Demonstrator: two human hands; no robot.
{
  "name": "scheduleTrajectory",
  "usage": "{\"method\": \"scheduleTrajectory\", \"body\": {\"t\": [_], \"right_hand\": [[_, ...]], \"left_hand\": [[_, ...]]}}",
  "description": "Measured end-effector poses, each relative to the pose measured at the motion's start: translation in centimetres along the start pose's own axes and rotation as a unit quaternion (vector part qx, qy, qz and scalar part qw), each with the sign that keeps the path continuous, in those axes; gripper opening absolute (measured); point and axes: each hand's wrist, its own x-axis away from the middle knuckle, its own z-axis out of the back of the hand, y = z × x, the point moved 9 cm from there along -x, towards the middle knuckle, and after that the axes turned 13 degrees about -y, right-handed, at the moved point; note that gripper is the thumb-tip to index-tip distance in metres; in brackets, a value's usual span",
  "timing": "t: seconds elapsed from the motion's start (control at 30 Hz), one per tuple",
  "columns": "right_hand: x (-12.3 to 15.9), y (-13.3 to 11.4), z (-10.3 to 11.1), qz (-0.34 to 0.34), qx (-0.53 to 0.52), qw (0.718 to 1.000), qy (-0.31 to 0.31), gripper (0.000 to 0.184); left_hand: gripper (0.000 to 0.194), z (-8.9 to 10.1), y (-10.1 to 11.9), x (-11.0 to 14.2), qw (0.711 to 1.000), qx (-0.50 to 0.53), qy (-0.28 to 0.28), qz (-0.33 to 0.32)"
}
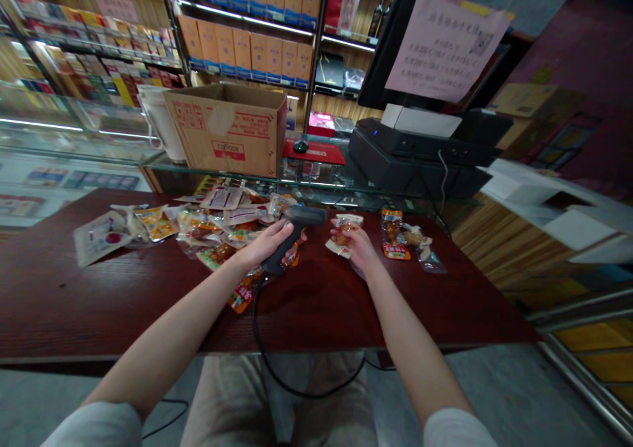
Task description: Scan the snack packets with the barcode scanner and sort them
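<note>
My left hand (pixel 270 241) is wrapped round the handle of a dark barcode scanner (pixel 297 226), whose head points right toward a small snack packet (pixel 345 231). My right hand (pixel 357 244) grips that packet and holds it up just above the dark red table (pixel 99 295). The scanner's black cable (pixel 277 368) hangs off the table's front edge toward my lap. A heap of several snack packets (pixel 208 226) lies left of and behind my left hand. A few more packets (pixel 403 239) lie to the right of my right hand.
A cardboard box (pixel 227 127) stands on the glass counter (pixel 163 160) behind the table. A black register with a screen (pixel 420 150) and a paper notice (pixel 445 45) sits at the back right. Shelves of boxed goods (pixel 247 45) fill the background.
</note>
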Motion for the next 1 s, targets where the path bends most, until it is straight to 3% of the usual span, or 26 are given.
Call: {"method": "scheduleTrajectory", "body": {"t": [0.3,0.6,1.0], "right_hand": [[-0.2,0.1,-0.2,0.000,0.027,1.000,-0.001,0.030],[0.2,-1.0,0.4,0.034,0.013,0.999,0.015,0.031],[-0.3,-0.5,0.6,0.039,0.078,0.996,0.015,0.033]], "left_hand": [[0.048,-0.3,0.1,0.0,1.000,-0.003,0.017,-0.007],[0.053,1.4,-1.1,-0.3,1.000,0.012,0.024,-0.005],[0.053,0.7,-0.4,-0.1,0.999,0.020,0.032,-0.007]]}}
